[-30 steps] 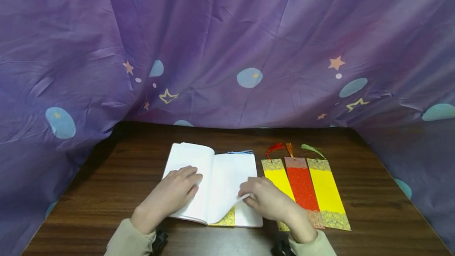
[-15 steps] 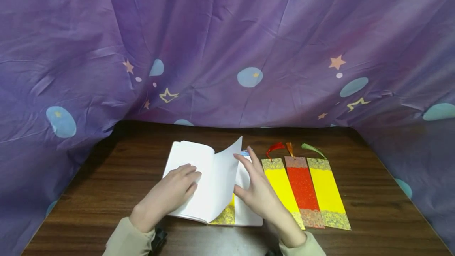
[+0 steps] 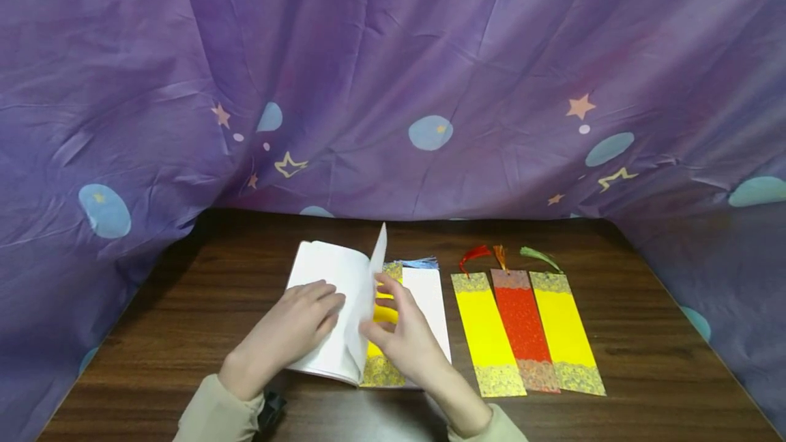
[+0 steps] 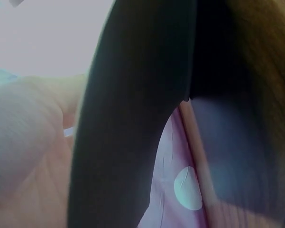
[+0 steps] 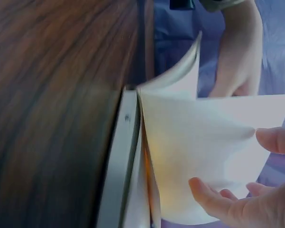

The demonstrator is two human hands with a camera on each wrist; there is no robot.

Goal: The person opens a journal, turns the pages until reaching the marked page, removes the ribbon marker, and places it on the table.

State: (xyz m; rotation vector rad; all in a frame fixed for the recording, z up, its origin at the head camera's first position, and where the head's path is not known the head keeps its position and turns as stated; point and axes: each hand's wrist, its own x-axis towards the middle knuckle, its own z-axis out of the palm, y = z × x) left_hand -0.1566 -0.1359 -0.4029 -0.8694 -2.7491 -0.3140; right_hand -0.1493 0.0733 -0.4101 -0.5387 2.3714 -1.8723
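A notebook (image 3: 325, 261) with blank white pages lies spread on the table. My left hand (image 3: 302, 319) rests on its left pages, fingers laid over the paper. Upright near the spine stands a single page (image 3: 379, 247), and the fingers of my right hand (image 3: 402, 329) touch its right side. In the right wrist view the thumb and fingertips meet that turning page (image 5: 204, 142) at separate spots. Beneath it, on the right half, lies a yellow bookmark (image 3: 383, 370) with patterned ends, partly covered by my right hand. A blue tassel (image 3: 420, 263) sticks out past the notebook's top edge.
Right of the notebook, three tasselled bookmarks lie side by side: a yellow one (image 3: 488, 329), a red one (image 3: 522, 319) and another yellow one (image 3: 566, 326). A purple patterned cloth (image 3: 393, 87) hangs behind the wooden table (image 3: 651, 360).
My right hand has moved left, turning the page from nearly flat to upright near the spine and uncovering the yellow bookmark. My left hand has barely moved.
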